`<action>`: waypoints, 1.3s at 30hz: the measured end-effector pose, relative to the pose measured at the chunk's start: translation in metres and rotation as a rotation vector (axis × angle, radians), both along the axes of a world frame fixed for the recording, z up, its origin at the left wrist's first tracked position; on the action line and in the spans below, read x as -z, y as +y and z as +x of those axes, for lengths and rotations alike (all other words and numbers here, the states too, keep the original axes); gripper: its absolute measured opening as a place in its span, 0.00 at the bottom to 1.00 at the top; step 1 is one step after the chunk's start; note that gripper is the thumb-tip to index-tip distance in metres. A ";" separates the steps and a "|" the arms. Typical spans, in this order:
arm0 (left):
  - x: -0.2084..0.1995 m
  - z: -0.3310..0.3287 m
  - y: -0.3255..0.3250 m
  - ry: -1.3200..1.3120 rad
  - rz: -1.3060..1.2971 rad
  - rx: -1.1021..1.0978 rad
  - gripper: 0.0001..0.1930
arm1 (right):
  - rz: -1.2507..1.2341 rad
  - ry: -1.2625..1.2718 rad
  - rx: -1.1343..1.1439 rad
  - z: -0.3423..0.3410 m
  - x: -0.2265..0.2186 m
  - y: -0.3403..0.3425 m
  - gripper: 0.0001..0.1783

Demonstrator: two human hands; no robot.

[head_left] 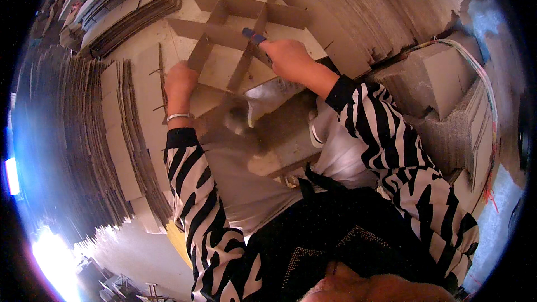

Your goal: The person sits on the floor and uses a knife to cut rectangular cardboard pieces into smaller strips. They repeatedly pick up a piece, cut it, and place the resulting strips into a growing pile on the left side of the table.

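Black top [330, 221], right fingers [272, 50] around blue object [253, 35], long axis up-left; left fingers [180, 71] by cardboard grid [240, 8], grip unclear

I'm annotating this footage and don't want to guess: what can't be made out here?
All in the head view:
- Left hand: its fingertips, hidden behind the hand itself, so its hold on the grid is unclear.
- Blue object: its lower part, covered by the right hand.
- Left stack: outer edges, blurred by bluish haze.
- Lower-left items: too small and dark.
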State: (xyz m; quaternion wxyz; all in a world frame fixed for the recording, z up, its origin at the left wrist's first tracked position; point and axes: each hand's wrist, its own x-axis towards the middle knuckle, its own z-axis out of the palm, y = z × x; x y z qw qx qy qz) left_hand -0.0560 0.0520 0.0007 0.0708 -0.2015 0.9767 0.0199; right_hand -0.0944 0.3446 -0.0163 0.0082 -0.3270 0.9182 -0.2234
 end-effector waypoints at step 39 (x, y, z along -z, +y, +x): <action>-0.205 0.173 -0.039 0.994 -0.298 0.190 0.23 | -0.060 0.274 0.567 -0.059 0.073 0.203 0.22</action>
